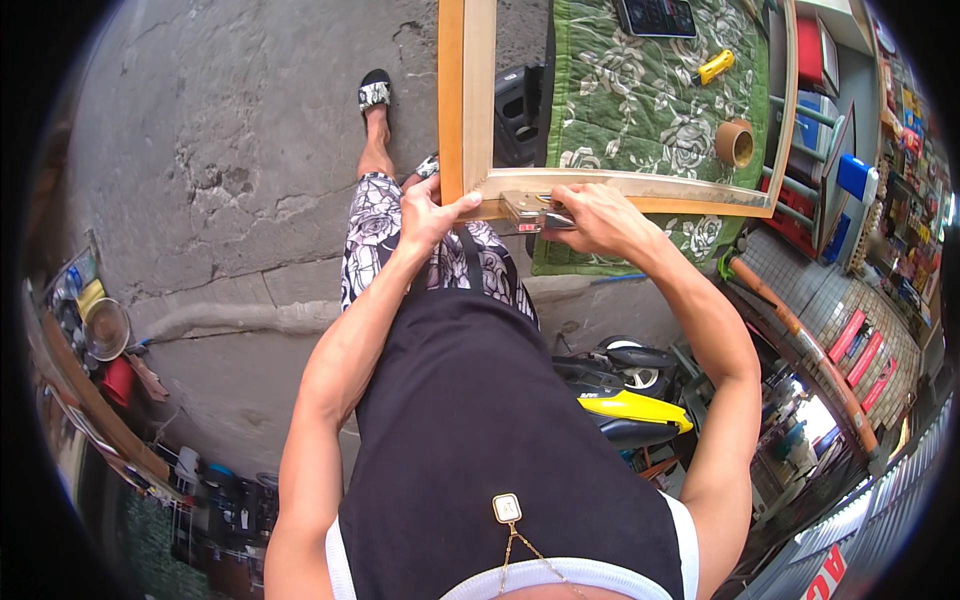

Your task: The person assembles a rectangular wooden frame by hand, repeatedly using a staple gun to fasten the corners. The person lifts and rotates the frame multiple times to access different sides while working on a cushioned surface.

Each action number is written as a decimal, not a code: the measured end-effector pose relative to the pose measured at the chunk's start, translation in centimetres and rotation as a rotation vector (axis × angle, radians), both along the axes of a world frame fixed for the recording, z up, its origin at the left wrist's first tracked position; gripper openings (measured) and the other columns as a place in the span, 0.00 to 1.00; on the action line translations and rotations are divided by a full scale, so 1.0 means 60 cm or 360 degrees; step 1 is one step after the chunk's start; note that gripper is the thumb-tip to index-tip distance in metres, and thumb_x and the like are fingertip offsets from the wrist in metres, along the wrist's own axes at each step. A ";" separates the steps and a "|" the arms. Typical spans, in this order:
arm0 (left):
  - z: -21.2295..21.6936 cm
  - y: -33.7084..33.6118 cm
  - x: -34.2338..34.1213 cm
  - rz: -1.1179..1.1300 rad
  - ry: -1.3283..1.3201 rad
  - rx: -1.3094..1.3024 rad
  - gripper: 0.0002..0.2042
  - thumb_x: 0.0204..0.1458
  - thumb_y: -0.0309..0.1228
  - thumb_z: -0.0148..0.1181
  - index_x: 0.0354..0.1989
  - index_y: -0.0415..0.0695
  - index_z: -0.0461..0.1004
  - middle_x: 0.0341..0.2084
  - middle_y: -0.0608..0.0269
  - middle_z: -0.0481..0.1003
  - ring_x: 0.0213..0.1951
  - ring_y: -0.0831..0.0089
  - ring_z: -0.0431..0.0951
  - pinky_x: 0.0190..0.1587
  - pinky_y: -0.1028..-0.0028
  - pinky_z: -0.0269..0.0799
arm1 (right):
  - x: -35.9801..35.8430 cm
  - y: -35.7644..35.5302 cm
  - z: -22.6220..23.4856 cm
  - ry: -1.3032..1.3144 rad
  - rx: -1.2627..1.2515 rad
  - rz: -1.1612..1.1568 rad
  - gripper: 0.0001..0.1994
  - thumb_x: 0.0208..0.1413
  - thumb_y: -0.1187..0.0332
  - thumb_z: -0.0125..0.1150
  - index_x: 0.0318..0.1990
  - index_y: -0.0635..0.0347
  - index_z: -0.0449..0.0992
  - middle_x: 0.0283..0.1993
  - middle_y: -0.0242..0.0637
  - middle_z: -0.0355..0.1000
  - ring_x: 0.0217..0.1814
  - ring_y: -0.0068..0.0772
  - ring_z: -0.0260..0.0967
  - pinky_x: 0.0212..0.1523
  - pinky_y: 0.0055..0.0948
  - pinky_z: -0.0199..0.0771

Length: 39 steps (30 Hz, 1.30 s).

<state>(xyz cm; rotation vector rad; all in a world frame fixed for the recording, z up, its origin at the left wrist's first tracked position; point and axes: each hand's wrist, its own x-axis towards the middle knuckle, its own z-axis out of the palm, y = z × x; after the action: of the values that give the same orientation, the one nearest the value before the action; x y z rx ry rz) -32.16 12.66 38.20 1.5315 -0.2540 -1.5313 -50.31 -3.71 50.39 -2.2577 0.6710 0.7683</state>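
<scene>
A wooden frame (467,90) with a darker outer edge extends away from me, its near left corner close to my waist. My left hand (428,217) grips that corner, the thumb lying along the near rail. My right hand (607,222) is closed on a small boxy metal tool (522,210), which sits against the near rail just right of the left thumb. The tool's exact kind is unclear, and my fingers cover part of it. Beyond the rail, inside the frame's opening, a green quilted cloth (620,110) with pale roses is spread out.
On the cloth lie a phone (657,17), a yellow utility knife (715,68) and a brown tape roll (735,144). A dark plastic chair (517,115) shows through the frame. A yellow and black motorbike (635,408) stands near my right side. Crowded shelves (910,200) line the right.
</scene>
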 end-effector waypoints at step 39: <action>0.013 -0.016 0.016 -0.0218 0.0100 0.0170 0.25 0.43 0.32 0.68 0.49 0.36 0.70 0.37 0.56 0.76 0.35 0.72 0.78 0.34 0.74 0.76 | -0.007 0.019 -0.016 -0.0046 -0.0058 -0.0008 0.19 0.47 0.61 0.63 0.39 0.66 0.68 0.37 0.52 0.72 0.42 0.54 0.70 0.42 0.44 0.71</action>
<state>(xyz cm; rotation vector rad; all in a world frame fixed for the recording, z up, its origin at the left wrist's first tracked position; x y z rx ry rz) -31.19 11.70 38.97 1.5728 -0.2489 -1.7216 -50.70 -2.56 49.40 -2.2948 0.6819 0.7252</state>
